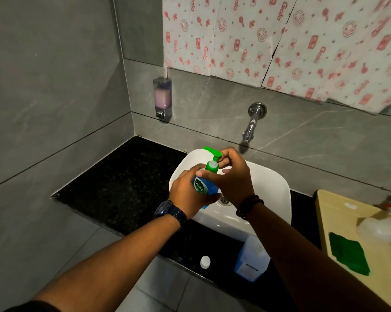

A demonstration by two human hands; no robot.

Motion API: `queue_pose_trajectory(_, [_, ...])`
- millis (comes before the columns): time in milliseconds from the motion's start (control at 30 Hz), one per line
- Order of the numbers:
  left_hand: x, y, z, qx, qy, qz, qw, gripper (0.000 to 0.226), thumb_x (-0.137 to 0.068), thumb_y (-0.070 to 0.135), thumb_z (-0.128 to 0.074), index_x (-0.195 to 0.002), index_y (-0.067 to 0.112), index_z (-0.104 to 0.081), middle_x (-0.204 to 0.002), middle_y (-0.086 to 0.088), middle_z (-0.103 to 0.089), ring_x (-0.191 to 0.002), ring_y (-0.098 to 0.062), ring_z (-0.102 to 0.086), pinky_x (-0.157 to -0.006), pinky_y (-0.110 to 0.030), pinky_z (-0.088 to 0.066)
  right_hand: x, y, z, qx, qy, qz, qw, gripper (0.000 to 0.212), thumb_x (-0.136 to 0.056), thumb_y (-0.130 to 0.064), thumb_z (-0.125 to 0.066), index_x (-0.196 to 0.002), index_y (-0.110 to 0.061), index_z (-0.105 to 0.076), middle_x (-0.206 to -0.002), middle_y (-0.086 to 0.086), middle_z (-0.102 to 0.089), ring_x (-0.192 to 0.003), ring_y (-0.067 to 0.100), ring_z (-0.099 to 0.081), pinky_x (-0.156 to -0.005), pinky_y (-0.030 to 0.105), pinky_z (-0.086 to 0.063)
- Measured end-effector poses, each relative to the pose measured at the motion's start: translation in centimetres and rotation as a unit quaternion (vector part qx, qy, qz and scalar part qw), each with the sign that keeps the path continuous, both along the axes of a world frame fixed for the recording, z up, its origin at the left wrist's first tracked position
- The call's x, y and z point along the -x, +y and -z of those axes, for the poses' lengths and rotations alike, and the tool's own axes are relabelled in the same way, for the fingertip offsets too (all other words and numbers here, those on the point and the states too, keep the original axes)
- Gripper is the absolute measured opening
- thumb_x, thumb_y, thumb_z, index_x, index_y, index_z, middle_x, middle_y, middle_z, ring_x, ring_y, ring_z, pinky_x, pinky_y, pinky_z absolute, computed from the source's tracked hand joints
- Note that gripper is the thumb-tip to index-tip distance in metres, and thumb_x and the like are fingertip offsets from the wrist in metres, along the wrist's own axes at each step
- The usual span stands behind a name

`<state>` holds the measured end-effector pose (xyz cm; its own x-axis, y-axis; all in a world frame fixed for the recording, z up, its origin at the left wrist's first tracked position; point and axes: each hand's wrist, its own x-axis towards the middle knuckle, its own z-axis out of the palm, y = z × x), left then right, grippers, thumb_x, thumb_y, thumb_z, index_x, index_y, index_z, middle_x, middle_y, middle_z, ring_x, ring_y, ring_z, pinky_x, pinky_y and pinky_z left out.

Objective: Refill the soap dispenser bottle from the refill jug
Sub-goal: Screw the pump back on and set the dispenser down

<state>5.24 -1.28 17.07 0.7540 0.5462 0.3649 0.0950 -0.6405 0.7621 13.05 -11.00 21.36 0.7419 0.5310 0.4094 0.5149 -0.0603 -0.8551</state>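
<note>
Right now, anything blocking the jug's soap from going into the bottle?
Yes: the green pump is on the bottle, covering its mouth. The left hand holds the bottle over the sink; the right hand grips the pump collar. The jug stands on the counter, apparently uncapped, a white cap beside it.

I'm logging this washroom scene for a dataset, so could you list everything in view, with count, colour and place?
Soap dispenser bottle: one, blue with green pump, held over the sink.
Refill jug: one, translucent blue-white, counter in front of the sink.
Cap: one, white, counter left of the jug.
Sink: one, white, set in the black counter.
Tap: one, chrome, on the wall.
Wall dispenser: one, pink fill, left wall.
Cloth: one, green, tan board at right.
Left hand: grips the bottle body.
Right hand: on the pump collar.
</note>
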Motion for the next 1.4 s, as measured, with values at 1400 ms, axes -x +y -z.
queue_pose_trajectory(1400, [0.0, -0.3, -0.7, 0.004, -0.036, -0.009, 0.999, 0.071, -0.050, 0.042, -0.086, -0.113, 0.035, -0.053, -0.085, 0.025, -0.049, -0.085, -0.007, -0.053, -0.075, -0.024, -0.049, 1.1, -0.4, -1.0, -0.066, 0.010, -0.012, 0.998, 0.072, -0.074, -0.006, -0.074, -0.129, -0.024, -0.031, -0.089, -0.003, -0.066, -0.083, -0.002, -0.063, -0.069, 0.005, -0.044])
